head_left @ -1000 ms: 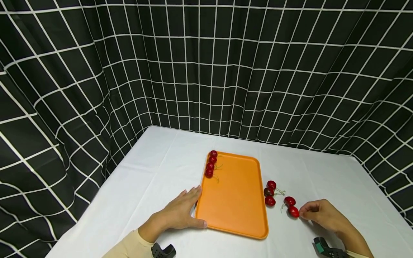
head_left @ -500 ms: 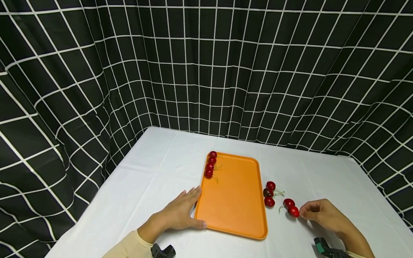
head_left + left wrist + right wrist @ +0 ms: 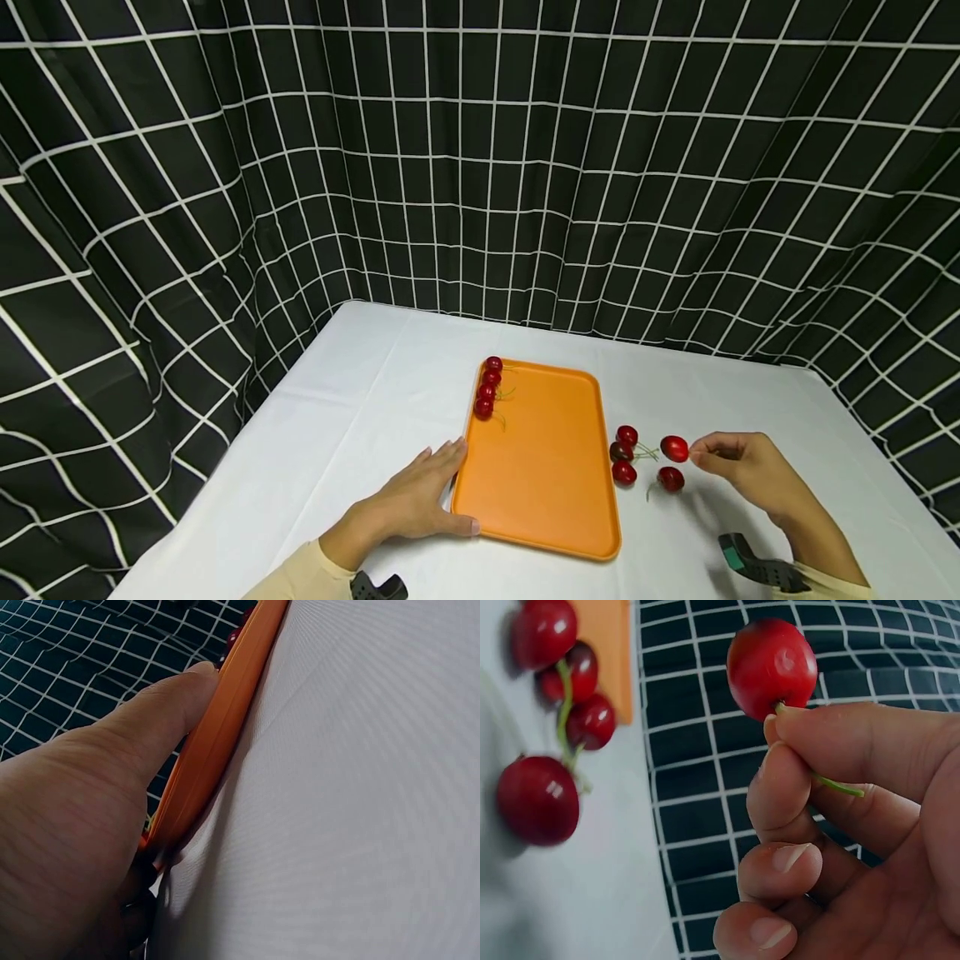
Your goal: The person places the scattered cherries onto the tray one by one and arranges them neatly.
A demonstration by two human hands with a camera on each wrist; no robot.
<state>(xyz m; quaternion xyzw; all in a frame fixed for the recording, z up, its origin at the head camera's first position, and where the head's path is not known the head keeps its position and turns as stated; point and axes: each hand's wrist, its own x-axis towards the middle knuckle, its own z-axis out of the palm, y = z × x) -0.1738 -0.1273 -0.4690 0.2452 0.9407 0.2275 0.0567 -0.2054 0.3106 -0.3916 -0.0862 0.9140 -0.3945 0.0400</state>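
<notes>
My right hand [image 3: 753,471] pinches a bright red cherry [image 3: 772,669] by its green stem [image 3: 838,785], between thumb and index finger, raised above the white cloth. Below it on the cloth lies a darker cherry [image 3: 671,479]. Several cherries [image 3: 623,473] sit in a short column along the right side of an orange tray [image 3: 540,467]. Inside the tray, a row of cherries [image 3: 483,407] lines the upper left edge, stems pointing right. My left hand [image 3: 416,496] rests against the tray's lower left corner with straight fingers, its thumb on the near rim.
A white cloth [image 3: 360,375] covers the table under the tray. Black curtains with a white grid [image 3: 465,167] hang behind and at both sides of the table. Dark bands [image 3: 761,567] are worn on both wrists.
My right hand has lifted one cherry by its stem off the cloth, up and away from the cherry beside it. The left hand stays at the tray.
</notes>
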